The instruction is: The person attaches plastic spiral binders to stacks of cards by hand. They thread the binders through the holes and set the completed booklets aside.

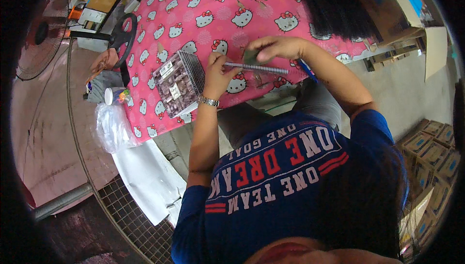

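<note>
My left hand (218,75), a metal-band watch on its wrist, pinches the left end of a silvery wire spiral binding (271,69). The spiral lies nearly level over the table; whether pages hang from it, I cannot make out. Above its middle is my right hand (281,48), fingers curled around a small dark green piece (250,56), its kind unclear. Left of my left hand sits a stack of spiral-bound notebooks (174,87) with grey-brown patterned covers and dark coils along one side. A blue, pen-like stick (307,69) shows beneath my right forearm.
A pink cat-print cloth (179,15) covers the table. Many black wire-like strips (334,15) lie at the far right beside an open cardboard box (382,2). At the left edge are a black steering-wheel-shaped ring (127,39), a white cup (115,96) and a clear plastic bag (114,126).
</note>
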### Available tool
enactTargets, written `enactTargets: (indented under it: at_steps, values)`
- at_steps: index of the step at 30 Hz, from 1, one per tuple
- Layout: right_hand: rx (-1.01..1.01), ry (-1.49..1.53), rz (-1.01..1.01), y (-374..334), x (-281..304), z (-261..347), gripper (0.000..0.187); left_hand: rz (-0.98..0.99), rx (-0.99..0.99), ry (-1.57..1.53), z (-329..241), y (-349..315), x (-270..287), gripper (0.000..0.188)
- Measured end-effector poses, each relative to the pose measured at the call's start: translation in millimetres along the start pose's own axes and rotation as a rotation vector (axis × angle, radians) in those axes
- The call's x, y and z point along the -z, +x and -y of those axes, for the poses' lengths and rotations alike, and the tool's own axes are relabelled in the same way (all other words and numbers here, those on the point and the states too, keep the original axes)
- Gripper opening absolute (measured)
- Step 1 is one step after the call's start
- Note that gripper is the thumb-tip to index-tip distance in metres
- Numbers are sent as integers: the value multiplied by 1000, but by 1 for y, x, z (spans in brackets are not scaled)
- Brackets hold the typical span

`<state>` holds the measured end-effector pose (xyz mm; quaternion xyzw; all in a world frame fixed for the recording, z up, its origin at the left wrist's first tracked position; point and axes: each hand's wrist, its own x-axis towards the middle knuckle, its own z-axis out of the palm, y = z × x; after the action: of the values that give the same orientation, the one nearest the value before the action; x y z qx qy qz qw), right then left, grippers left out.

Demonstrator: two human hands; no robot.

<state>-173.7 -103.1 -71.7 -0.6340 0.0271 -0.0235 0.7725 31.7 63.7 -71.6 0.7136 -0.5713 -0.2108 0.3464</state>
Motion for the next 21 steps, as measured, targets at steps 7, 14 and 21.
enactTargets:
  at_steps: [7, 14, 21]
  values:
    - [-75, -498, -63, -4, -6, 13, 46, 104, -232, -34, -3, 10, -8, 29]
    - [-15, -473, -48, -1, -7, 7, 39, 138, -249, -30, -7, 10, -5, 28]
    - [-15, -274, -47, 5, -10, 17, 35, 102, -368, -37, -6, 17, -2, 32]
